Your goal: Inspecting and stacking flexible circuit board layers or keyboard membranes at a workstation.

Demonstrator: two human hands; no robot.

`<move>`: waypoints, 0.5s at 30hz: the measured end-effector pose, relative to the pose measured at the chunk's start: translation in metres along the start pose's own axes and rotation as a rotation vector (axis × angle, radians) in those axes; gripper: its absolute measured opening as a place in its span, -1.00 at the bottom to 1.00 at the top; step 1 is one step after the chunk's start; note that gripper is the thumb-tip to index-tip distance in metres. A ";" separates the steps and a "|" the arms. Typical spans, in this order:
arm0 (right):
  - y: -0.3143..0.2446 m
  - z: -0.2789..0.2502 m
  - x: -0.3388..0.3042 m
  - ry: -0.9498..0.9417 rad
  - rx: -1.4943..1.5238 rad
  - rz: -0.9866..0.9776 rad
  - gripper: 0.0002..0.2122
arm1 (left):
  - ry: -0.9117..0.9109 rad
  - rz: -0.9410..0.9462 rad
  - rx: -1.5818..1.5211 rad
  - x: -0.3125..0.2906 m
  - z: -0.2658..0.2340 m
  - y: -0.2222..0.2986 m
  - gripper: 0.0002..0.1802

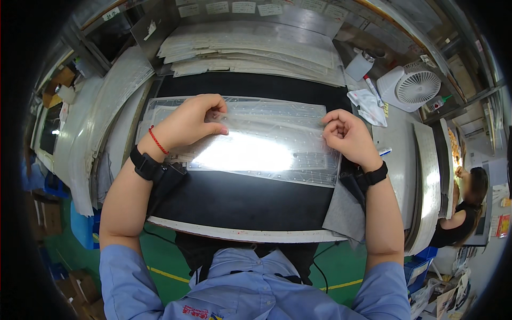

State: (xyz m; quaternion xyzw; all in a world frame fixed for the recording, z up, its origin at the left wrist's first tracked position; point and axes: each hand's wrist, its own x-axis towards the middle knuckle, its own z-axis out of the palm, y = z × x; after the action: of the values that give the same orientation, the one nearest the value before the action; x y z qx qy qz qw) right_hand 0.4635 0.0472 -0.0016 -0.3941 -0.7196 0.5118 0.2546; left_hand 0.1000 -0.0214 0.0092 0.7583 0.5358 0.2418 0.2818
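A stack of clear plastic sheets (266, 173) with fine printed lines and dots lies on the black work surface, a bright glare across its middle. At its left part my left hand (194, 121) is curled, thumb and fingers bent around a thin clear plastic sheet (272, 124) on top. My right hand (349, 136) pinches the right edge of that sheet with bent fingers. The exact grip of the left fingertips is partly hidden. Both wrists carry black straps with a black device, and the left one also a red cord.
Stacked pale sheets (256, 45) stand behind the black mat (240, 200); more lean at left (114, 101) and right (426, 176). At the right are a white fan (410, 85), a bottle (360, 65), a marker (372, 88), a white cloth (368, 106) and a grey cloth (349, 213). A person (464, 213) sits far right.
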 end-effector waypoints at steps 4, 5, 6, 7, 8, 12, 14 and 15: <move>0.002 -0.001 0.001 0.007 -0.013 -0.015 -0.77 | 0.002 0.010 0.016 0.001 0.001 -0.002 -0.65; 0.002 -0.001 0.001 0.009 -0.025 -0.017 -0.77 | -0.003 0.005 0.006 0.001 0.001 -0.001 -0.65; 0.001 -0.001 0.001 0.015 -0.013 -0.011 -0.77 | -0.008 -0.001 -0.003 0.001 0.001 0.000 -0.65; 0.001 0.000 0.001 0.020 -0.002 -0.004 -0.77 | -0.001 0.001 0.000 0.001 0.001 -0.001 -0.65; 0.001 0.000 0.001 0.026 0.010 0.003 -0.77 | 0.006 0.003 0.003 0.000 0.001 -0.002 -0.64; 0.000 0.001 0.001 0.014 -0.036 -0.007 -0.77 | 0.005 0.006 -0.005 0.000 0.001 -0.001 -0.64; -0.001 0.001 0.001 0.010 -0.042 -0.005 -0.76 | 0.011 0.012 0.012 0.000 0.002 -0.002 -0.64; -0.001 0.001 0.001 0.013 -0.032 -0.012 -0.76 | 0.015 0.017 0.019 0.000 0.003 -0.002 -0.64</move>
State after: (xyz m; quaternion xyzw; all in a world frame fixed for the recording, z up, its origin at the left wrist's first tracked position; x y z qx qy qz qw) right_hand 0.4622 0.0473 -0.0012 -0.3971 -0.7285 0.4961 0.2560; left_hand 0.1007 -0.0210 0.0062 0.7635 0.5338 0.2450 0.2684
